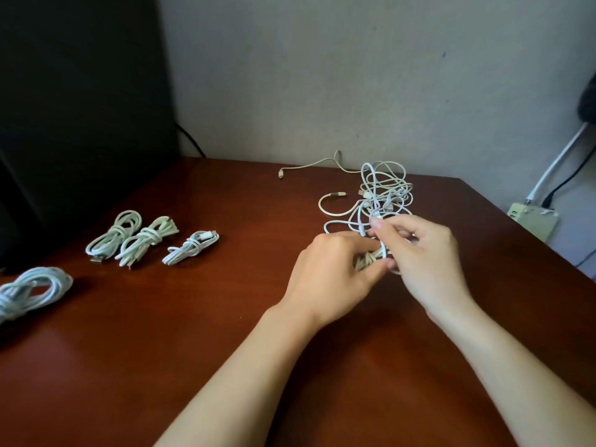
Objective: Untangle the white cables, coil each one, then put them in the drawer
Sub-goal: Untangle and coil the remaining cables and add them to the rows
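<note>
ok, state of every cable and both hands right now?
tangled cables: knotted pile, beyond the hands
half-wound cable: partly coiled, held between both hands
row of three coils: wrapped, lying side by side at left
larger coil: wrapped, at the left edge
left hand: grips the half-wound cable
right hand: pinches its loose strand
drawer: not in view
</note>
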`<state>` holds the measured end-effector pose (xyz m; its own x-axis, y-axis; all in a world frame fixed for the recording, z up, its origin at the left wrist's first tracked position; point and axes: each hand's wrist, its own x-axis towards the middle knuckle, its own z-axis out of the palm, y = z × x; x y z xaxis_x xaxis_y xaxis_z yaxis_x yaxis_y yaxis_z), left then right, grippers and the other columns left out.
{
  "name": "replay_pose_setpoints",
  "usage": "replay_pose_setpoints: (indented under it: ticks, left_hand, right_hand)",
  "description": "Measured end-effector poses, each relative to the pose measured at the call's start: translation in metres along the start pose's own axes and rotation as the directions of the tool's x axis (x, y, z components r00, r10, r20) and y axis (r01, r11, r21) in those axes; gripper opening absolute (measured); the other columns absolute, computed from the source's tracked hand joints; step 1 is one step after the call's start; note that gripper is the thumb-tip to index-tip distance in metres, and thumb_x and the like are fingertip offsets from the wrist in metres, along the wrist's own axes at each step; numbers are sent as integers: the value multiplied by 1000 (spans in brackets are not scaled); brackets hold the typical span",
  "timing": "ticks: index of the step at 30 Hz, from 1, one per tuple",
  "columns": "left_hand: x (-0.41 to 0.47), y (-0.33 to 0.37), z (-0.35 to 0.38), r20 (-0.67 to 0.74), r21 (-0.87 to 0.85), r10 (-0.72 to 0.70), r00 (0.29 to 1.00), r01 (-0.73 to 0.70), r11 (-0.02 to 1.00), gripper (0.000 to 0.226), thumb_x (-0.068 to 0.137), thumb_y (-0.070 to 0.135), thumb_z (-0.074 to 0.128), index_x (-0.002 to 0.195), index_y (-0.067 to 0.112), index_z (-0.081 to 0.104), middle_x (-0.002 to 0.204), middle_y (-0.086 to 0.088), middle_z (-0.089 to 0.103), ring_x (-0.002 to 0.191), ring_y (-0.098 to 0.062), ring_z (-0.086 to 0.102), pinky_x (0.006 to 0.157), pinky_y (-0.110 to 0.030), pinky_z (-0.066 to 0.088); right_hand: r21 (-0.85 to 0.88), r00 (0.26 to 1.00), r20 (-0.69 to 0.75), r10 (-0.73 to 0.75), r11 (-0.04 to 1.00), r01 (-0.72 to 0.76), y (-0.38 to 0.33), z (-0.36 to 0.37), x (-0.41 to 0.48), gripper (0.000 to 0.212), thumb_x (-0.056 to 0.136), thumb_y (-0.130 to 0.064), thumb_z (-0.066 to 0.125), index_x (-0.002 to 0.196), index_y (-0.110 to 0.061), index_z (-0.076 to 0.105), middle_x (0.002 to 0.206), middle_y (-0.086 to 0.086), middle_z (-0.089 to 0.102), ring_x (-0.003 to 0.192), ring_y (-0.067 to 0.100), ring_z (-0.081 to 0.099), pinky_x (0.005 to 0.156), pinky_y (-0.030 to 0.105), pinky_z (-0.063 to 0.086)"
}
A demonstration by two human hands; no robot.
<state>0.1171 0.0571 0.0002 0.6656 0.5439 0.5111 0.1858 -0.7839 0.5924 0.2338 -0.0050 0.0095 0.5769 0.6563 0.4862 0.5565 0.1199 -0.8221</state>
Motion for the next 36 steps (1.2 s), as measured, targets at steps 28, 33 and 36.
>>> replay_pose_setpoints:
  ticks: [28,33,36]
  left_hand:
    - [10,-5,-7,238,-738,-431,871,450,503,23,94,3,47,85,-2,67,68,-12,65,32,-8,25,41,-23,13]
    - [9,-9,-9,295,-708,-435,851,500,498,24,93,3,48,77,3,66,69,-15,64,32,-9,22,42,-20,11]
    - [9,-7,-10,281,-717,-425,860,482,503,21,92,4,49,81,0,67,70,-16,63,33,-9,22,40,-20,13]
  right_hand:
    - [-277,890,127,-437,846,455,-1,-8,4,16,86,-7,60,97,-14,69,83,-27,55,75,2,56,68,21,48]
    - [-284,933,339,-121,932,224,-2,-14,7,34,94,-9,51,122,-25,60,100,-13,56,85,-4,52,75,1,34]
    - [-328,930,347,-119,914,239,-3,-15,8,16,93,-11,51,91,-15,66,88,-4,57,82,5,49,69,7,34]
